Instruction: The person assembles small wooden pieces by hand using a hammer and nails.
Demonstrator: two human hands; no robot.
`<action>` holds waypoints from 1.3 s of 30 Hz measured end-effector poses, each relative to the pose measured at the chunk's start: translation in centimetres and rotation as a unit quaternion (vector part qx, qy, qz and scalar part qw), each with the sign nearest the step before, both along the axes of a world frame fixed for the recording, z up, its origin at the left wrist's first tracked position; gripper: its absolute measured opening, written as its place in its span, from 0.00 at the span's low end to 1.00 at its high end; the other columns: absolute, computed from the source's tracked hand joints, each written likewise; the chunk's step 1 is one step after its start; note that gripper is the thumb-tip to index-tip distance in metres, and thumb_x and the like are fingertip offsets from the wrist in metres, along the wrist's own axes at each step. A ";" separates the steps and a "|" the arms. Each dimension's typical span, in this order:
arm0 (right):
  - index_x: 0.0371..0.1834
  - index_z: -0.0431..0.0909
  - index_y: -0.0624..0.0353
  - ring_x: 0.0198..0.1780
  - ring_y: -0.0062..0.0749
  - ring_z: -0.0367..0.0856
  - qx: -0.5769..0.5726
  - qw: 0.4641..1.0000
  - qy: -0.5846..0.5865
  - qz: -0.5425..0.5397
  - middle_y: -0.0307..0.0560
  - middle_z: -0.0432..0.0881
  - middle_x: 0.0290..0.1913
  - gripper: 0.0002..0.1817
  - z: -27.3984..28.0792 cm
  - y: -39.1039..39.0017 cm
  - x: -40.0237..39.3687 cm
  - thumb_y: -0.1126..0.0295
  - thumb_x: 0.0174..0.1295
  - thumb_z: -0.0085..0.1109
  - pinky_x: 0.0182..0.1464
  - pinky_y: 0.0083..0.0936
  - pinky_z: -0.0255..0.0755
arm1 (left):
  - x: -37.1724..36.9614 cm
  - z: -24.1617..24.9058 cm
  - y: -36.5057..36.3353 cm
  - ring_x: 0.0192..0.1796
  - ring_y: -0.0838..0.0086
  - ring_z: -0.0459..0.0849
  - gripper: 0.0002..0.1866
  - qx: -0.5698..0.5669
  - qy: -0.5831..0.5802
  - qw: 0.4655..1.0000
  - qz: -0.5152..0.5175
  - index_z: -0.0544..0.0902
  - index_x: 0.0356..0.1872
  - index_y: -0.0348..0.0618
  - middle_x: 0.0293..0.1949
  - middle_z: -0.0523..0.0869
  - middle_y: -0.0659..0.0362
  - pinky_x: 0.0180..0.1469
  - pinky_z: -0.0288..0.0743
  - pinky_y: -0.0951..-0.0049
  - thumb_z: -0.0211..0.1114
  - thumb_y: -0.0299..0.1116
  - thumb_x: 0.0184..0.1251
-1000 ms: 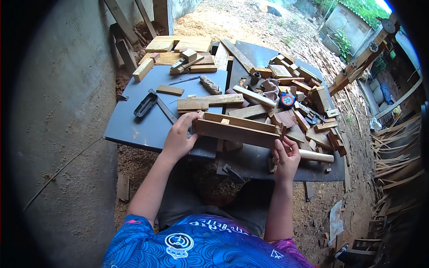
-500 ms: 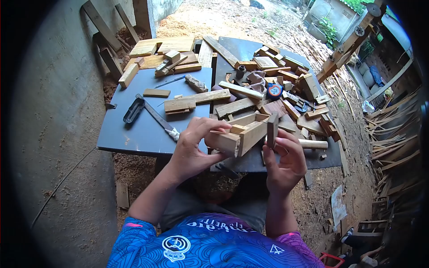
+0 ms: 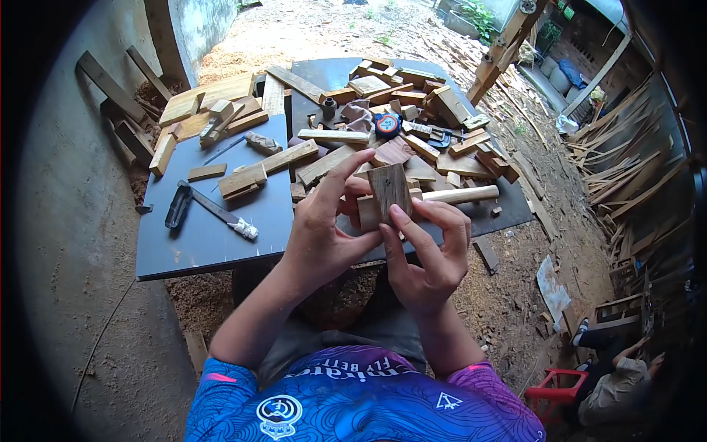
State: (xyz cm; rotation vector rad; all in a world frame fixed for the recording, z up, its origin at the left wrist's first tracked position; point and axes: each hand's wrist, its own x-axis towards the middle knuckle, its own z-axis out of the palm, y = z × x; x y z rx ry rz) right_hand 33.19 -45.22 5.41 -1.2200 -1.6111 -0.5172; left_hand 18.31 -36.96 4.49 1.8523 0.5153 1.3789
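Both hands grip one wooden piece (image 3: 388, 193) end-on above the counter's (image 3: 213, 243) near edge: left hand (image 3: 324, 236) fingers wrapped round its left side, right hand (image 3: 427, 258) fingers closed under it.

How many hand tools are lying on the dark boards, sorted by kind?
Black-handled hand saw: 1
Blue and red round tape measure: 1
Pale wooden-handled mallet, handle showing: 1
Blue pencil: 1
Total: 4
The loose wood offcuts are too piled up to count.
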 end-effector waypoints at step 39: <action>0.55 0.83 0.69 0.62 0.37 0.82 -0.073 0.951 0.294 0.061 0.52 0.76 0.59 0.16 -4.1 -2.8 7.5 0.81 0.64 0.71 0.67 0.33 0.82 | 7.2 -1.7 -0.7 0.48 0.71 0.88 0.44 0.085 0.058 0.993 -0.054 0.75 0.74 0.46 0.54 0.90 0.57 0.46 0.86 0.71 0.82 0.23 0.51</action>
